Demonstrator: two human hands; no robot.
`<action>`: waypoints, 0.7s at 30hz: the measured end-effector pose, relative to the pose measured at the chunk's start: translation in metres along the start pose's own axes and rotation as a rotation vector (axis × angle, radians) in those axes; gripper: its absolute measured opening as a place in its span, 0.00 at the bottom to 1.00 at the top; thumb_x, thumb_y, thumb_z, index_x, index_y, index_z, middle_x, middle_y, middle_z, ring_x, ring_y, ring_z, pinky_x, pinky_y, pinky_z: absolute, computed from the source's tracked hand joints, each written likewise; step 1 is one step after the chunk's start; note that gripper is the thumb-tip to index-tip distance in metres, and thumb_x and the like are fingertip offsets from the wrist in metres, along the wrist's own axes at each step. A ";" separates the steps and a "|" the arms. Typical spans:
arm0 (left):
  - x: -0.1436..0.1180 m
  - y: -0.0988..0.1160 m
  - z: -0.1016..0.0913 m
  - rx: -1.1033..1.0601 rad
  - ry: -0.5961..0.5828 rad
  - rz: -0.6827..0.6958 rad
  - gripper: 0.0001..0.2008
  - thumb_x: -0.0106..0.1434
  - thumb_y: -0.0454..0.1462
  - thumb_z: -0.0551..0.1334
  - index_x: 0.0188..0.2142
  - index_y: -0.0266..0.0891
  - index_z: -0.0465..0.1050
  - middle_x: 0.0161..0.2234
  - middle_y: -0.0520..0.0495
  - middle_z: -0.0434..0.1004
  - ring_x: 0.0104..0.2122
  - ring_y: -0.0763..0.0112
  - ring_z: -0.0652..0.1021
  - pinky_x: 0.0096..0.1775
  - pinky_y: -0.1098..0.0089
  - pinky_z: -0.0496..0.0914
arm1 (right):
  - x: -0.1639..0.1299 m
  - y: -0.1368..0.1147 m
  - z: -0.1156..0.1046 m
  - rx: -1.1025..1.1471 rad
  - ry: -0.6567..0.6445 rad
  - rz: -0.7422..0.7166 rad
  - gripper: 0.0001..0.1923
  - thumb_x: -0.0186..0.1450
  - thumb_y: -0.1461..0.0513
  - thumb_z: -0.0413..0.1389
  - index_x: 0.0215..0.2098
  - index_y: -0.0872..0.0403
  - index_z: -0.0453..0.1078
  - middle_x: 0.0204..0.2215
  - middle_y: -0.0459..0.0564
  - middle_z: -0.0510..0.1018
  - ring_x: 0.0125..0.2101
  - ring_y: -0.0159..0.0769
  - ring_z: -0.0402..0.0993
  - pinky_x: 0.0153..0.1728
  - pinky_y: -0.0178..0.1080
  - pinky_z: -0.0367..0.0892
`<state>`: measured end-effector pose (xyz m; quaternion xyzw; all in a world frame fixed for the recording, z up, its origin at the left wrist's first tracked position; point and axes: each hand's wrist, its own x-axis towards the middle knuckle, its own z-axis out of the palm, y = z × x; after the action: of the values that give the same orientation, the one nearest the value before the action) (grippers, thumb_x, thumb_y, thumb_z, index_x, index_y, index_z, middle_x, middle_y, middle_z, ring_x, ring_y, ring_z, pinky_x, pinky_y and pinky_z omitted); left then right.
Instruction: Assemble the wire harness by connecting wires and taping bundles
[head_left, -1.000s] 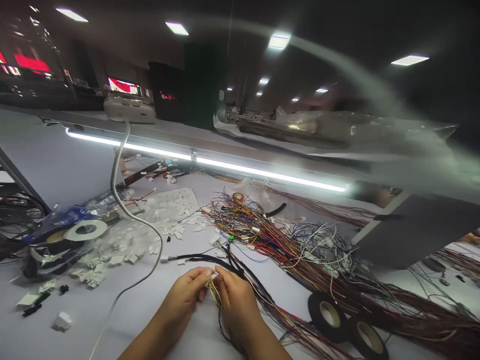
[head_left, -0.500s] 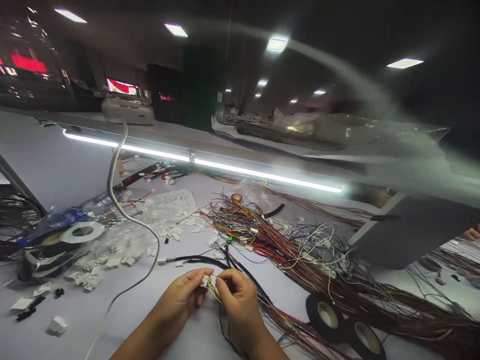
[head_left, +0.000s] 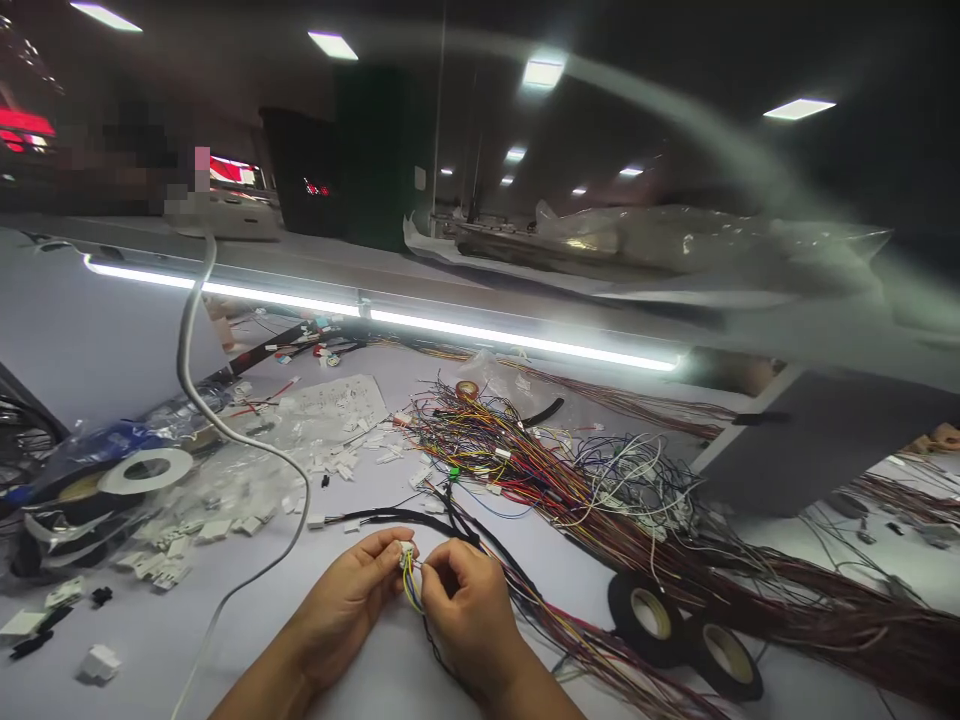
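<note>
My left hand (head_left: pixel 351 598) pinches a small white connector (head_left: pixel 406 551) between thumb and fingertips, low in the middle of the view. Right beside it, my right hand (head_left: pixel 465 612) grips the thin coloured wires (head_left: pixel 409 588) that run into that connector. The yellow, blue and white wires loop down between the two hands. A black-wrapped harness branch (head_left: pixel 397 516) lies on the table just beyond my fingers.
A big tangle of coloured wires (head_left: pixel 570 480) covers the table's middle and right. Two black tape rolls (head_left: pixel 651 615) lie at the right. Loose white connector housings (head_left: pixel 217 525), a white tape roll (head_left: pixel 142 470) and a grey cable (head_left: pixel 196 400) sit at the left. A lit shelf edge (head_left: pixel 450 335) spans the back.
The view has shifted a little, so everything sits further left. My hands stay together on the connector and wires, with the right fingers drawn closer to the connector.
</note>
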<state>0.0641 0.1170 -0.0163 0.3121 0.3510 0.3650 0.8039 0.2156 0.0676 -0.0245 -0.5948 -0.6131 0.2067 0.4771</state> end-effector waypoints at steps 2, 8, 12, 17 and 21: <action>0.001 -0.001 -0.001 0.010 -0.002 0.023 0.09 0.58 0.37 0.68 0.39 0.39 0.76 0.32 0.49 0.77 0.33 0.72 0.74 0.41 0.71 0.67 | -0.001 0.003 0.001 -0.017 0.012 -0.022 0.07 0.61 0.65 0.53 0.25 0.53 0.69 0.22 0.44 0.74 0.23 0.29 0.68 0.26 0.31 0.58; 0.005 -0.003 -0.004 0.050 0.001 0.055 0.10 0.56 0.37 0.69 0.39 0.39 0.77 0.32 0.49 0.78 0.34 0.72 0.75 0.42 0.71 0.67 | 0.001 0.007 0.000 0.038 0.001 -0.030 0.07 0.62 0.64 0.53 0.27 0.54 0.71 0.24 0.45 0.75 0.24 0.30 0.69 0.28 0.31 0.60; 0.004 -0.003 -0.002 0.035 0.030 0.053 0.10 0.54 0.37 0.71 0.37 0.39 0.77 0.32 0.50 0.79 0.34 0.72 0.75 0.41 0.72 0.68 | 0.003 0.002 0.000 0.119 -0.012 0.026 0.07 0.63 0.62 0.53 0.28 0.54 0.71 0.24 0.45 0.75 0.24 0.29 0.68 0.26 0.30 0.61; 0.001 -0.003 0.005 0.038 0.033 0.051 0.11 0.53 0.38 0.71 0.36 0.38 0.77 0.34 0.47 0.81 0.37 0.69 0.77 0.43 0.70 0.69 | 0.003 0.001 0.004 0.110 -0.018 0.025 0.08 0.63 0.63 0.53 0.27 0.55 0.72 0.23 0.46 0.75 0.25 0.30 0.69 0.28 0.31 0.62; 0.000 -0.004 0.009 0.052 0.079 0.046 0.13 0.51 0.39 0.73 0.36 0.37 0.78 0.32 0.48 0.81 0.33 0.70 0.78 0.40 0.71 0.69 | 0.004 0.004 0.003 0.177 -0.053 0.096 0.08 0.62 0.62 0.55 0.27 0.55 0.75 0.24 0.47 0.78 0.25 0.31 0.71 0.29 0.31 0.63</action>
<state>0.0729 0.1129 -0.0142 0.3264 0.3845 0.3860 0.7725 0.2159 0.0736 -0.0280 -0.5734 -0.5756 0.2984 0.5009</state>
